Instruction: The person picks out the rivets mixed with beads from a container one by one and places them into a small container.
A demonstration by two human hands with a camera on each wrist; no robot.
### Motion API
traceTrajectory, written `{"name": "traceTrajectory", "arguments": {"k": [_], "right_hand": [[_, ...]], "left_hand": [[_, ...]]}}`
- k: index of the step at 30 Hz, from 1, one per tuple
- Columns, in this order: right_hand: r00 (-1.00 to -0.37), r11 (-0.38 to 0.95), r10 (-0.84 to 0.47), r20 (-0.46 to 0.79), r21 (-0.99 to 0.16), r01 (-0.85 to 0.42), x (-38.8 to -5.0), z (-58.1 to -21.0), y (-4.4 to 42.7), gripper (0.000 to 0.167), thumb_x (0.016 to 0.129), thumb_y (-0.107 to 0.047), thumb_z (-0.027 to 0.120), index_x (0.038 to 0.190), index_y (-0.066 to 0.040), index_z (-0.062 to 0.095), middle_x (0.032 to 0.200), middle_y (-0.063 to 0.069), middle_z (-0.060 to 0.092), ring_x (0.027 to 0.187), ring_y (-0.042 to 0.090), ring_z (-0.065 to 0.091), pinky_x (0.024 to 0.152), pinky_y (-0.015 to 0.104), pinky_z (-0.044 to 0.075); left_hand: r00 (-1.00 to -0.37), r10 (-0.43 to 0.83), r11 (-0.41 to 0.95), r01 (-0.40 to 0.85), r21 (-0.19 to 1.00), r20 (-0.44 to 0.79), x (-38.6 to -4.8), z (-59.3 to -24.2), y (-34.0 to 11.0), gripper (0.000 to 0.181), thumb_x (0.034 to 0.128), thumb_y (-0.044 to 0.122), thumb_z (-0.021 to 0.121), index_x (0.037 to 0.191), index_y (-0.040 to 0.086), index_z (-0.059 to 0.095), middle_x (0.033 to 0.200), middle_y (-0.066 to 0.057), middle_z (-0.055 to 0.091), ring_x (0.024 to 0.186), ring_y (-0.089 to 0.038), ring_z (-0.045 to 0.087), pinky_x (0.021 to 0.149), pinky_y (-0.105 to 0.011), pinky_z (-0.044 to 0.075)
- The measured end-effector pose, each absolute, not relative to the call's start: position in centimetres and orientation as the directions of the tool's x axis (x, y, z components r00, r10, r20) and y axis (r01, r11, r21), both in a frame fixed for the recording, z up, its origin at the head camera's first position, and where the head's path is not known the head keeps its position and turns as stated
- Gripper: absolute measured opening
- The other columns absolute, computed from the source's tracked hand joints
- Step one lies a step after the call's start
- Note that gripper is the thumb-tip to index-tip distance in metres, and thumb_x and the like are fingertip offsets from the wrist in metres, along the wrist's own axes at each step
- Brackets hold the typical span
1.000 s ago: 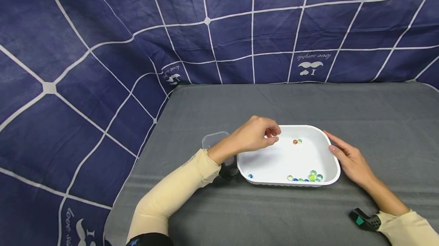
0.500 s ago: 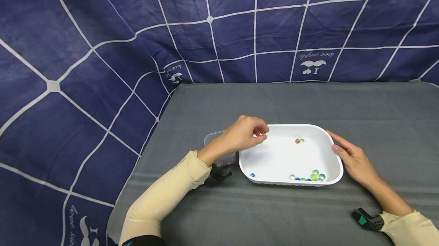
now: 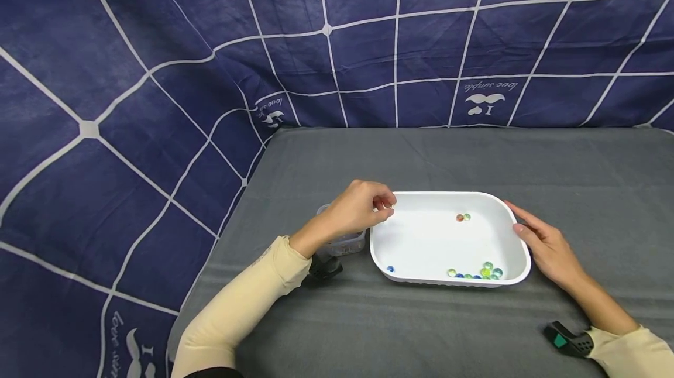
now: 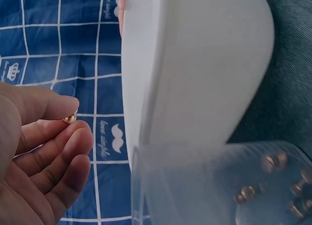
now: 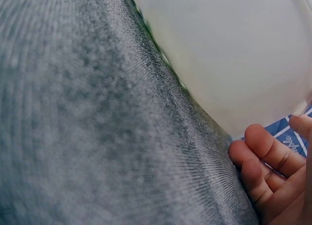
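Note:
My left hand (image 3: 363, 205) pinches a small gold-coloured metal piece (image 4: 71, 118) between thumb and forefinger. It is above the back left corner of a white plastic tray (image 3: 421, 232). Partly hidden under that forearm, a clear plastic box (image 3: 347, 244) stands beside the tray's left end. Several similar gold pieces (image 4: 275, 161) lie in the box in the left wrist view. My right hand (image 3: 547, 249) rests against the tray's right end, thumb at the rim and forefinger extended along the outside; the other fingers are loosely bent in the right wrist view.
Several green, yellow and blue glass marbles (image 3: 485, 272) lie along the tray's front right. A blue marble (image 3: 390, 269) sits at its front left, an orange-red one (image 3: 460, 217) and a green one (image 3: 467, 217) further back. Grey cloth (image 3: 400, 331) covers the table; blue checked cloth (image 3: 358, 62) hangs behind.
My left hand has moved left with the gold piece, from over the tray's inside to its left edge. The right hand stays at the tray's right end; the whole view has shifted slightly.

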State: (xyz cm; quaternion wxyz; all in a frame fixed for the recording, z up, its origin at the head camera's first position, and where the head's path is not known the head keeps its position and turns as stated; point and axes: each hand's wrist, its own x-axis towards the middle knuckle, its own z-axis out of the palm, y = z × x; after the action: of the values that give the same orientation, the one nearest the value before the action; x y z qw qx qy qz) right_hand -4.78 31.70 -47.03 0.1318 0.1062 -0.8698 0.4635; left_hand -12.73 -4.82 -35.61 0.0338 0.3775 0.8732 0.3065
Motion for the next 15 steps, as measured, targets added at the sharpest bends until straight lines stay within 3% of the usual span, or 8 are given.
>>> {"name": "traceTrajectory", "arguments": {"k": [15], "right_hand": [[-0.939,0.543,-0.066,0.338,-0.777,-0.318,-4.8,-47.1,31.8,0.043,0.102,-0.007,0.051,0.145,-0.009,0.050,0.120,-0.037,0.050,0.094,-0.011,0.052,0.070,0.007,0.041]], "left_hand": [[-0.773,0.600,0.520,0.572,0.634,0.206,-12.5,-36.2,-7.8,0.010,0.0857,0.003,0.073,0.095,-0.001,0.072,0.081,-0.003,0.068,0.072,-0.009,0.062,0.066,-0.019,0.051]]}}
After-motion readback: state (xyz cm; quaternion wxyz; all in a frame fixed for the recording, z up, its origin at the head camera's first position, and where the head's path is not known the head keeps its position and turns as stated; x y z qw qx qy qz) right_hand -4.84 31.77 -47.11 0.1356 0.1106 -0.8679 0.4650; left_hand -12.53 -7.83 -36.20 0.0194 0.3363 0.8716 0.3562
